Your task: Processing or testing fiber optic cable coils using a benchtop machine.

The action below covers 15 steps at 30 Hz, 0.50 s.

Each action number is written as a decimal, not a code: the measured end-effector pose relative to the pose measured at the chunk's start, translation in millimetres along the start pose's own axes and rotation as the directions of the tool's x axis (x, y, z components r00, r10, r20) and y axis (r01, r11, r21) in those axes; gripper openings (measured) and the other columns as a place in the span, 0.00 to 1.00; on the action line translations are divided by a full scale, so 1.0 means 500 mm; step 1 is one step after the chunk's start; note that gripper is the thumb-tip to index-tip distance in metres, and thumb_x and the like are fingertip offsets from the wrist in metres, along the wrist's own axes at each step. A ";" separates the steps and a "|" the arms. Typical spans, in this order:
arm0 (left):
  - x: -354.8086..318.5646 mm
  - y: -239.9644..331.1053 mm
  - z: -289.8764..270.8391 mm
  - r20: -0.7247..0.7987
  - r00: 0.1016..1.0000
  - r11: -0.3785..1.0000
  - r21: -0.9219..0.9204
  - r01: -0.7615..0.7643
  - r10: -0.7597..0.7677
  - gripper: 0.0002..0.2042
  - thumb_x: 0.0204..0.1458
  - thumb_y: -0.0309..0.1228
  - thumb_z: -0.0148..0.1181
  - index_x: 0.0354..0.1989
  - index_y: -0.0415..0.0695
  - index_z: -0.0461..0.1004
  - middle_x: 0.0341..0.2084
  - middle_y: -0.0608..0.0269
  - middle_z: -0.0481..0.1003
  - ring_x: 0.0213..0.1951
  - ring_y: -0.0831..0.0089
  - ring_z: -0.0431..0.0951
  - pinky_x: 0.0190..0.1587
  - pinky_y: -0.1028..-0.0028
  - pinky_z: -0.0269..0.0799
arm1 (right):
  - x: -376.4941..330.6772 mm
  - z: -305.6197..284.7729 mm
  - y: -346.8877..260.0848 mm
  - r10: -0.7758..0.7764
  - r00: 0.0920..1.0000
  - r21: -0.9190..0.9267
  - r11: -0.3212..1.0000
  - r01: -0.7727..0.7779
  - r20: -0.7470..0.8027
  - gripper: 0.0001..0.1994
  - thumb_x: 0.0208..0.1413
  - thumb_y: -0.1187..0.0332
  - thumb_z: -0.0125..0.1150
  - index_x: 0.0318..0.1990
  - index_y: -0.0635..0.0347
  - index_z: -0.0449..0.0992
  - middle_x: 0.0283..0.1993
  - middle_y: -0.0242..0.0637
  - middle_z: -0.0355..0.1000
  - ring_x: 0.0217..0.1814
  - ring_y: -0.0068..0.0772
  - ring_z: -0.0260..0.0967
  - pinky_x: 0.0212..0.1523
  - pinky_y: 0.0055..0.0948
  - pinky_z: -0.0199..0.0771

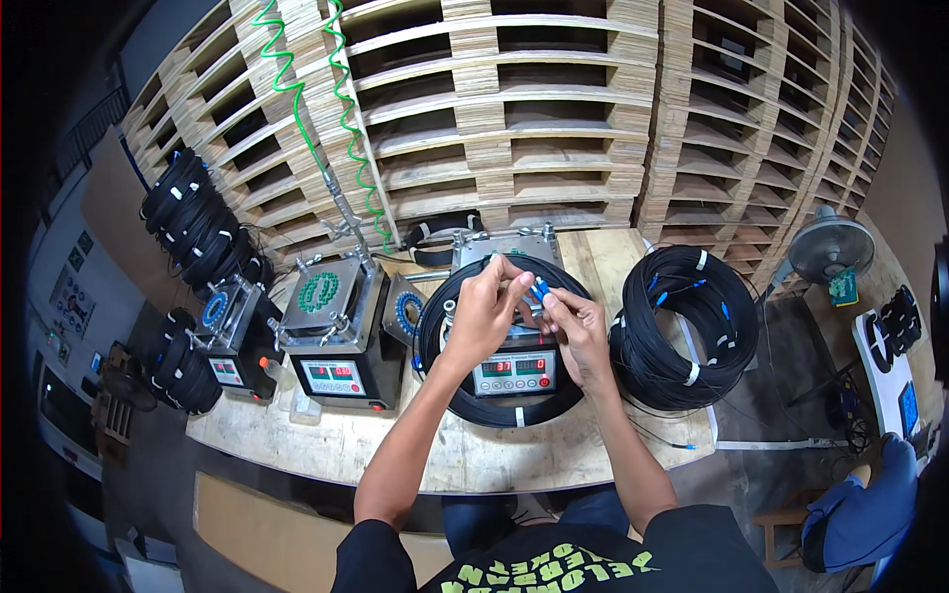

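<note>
In front of me a coil of black cable [563, 403] lies around a metal machine with a red-digit control panel [514, 374]. Above that machine my two hands come close together. My right hand [581, 341] is closed, pinching a small blue cable connector [540, 290] between thumb and fingers. Beside it, my left hand [484, 314] is closed with thumb and forefinger together near the connector's tip; what lies between those fingers is too small to make out. The hands hide part of the machine's top.
Right of my hands stands a thick stack of black cable coils [687, 336] with blue connectors. Two similar machines, one with a green ring of parts [319, 292], stand to the left. Behind rise wooden pallets [504, 94]. A fan [830, 252] is at the far right.
</note>
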<state>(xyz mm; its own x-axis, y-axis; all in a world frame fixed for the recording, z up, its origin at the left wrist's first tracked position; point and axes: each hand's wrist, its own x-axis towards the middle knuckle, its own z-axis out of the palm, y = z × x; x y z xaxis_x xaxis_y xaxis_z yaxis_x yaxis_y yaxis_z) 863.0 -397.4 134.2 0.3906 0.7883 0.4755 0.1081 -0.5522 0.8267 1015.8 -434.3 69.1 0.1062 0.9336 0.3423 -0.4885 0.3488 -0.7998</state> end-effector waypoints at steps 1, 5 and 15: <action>-0.004 -0.003 0.001 -0.003 1.000 1.000 0.001 0.003 -0.003 0.10 0.66 0.28 0.56 0.35 0.34 0.68 0.22 0.56 0.78 0.21 0.73 0.80 0.23 0.74 0.70 | 0.001 0.004 -0.001 0.008 1.000 0.007 1.000 -0.008 0.000 0.12 0.64 0.70 0.62 0.48 0.73 0.80 0.32 0.27 0.71 0.30 0.15 0.62 0.33 0.19 0.63; -0.005 -0.012 0.003 -0.307 0.952 0.994 -0.110 -0.020 -0.015 0.11 0.68 0.30 0.52 0.35 0.35 0.67 0.21 0.60 0.76 0.19 0.74 0.79 0.17 0.77 0.66 | 0.010 0.005 0.014 0.007 1.000 -0.060 0.998 -0.006 0.006 0.12 0.64 0.70 0.62 0.48 0.71 0.80 0.29 0.26 0.67 0.31 0.15 0.60 0.34 0.19 0.63; 0.012 -0.012 -0.048 0.053 0.997 0.997 0.056 -0.058 0.055 0.06 0.60 0.24 0.63 0.38 0.34 0.74 0.28 0.59 0.80 0.31 0.79 0.79 0.35 0.76 0.75 | -0.004 -0.015 0.016 0.060 0.998 0.006 0.998 -0.060 0.008 0.14 0.65 0.68 0.60 0.50 0.71 0.78 0.30 0.27 0.68 0.32 0.16 0.60 0.37 0.20 0.64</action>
<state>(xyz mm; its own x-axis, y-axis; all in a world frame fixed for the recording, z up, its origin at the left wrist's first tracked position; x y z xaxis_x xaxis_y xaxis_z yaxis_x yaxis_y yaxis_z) 842.7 -382.7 139.3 0.4444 0.7408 0.5038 0.1360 -0.6116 0.7793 1018.1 -432.9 58.3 0.0697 0.9522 0.2975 -0.4991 0.2915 -0.8160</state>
